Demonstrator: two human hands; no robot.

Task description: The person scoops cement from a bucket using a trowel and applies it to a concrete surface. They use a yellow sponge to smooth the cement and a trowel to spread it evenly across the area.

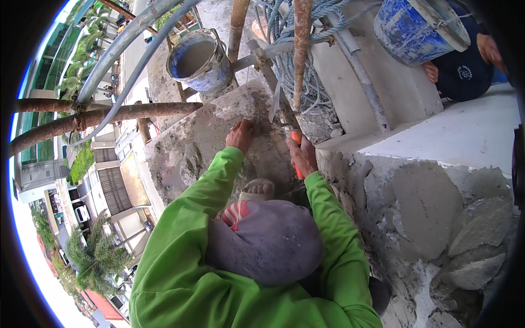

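Note:
My right hand [304,156] is closed around the orange handle [296,138] of a tool that looks like a trowel. A thin grey blade [275,103] shows just beyond this hand; how it joins the handle is hard to see. My left hand [239,135] rests on the mortar-smeared board [219,117], fingers bent down against it, with nothing visible in them. Between my forearms are my bent knee in grey trousers [268,240] and a sandalled foot [257,189] on the board.
A blue bucket of grey mix [192,61] stands beyond the board. Rusty scaffold poles [158,109] and a coil of blue rope [284,49] are around it. At right, rough mortared wall [426,208]. Another person in a dark cap [465,74] is beside a blue bucket [407,33]. A street lies far below left.

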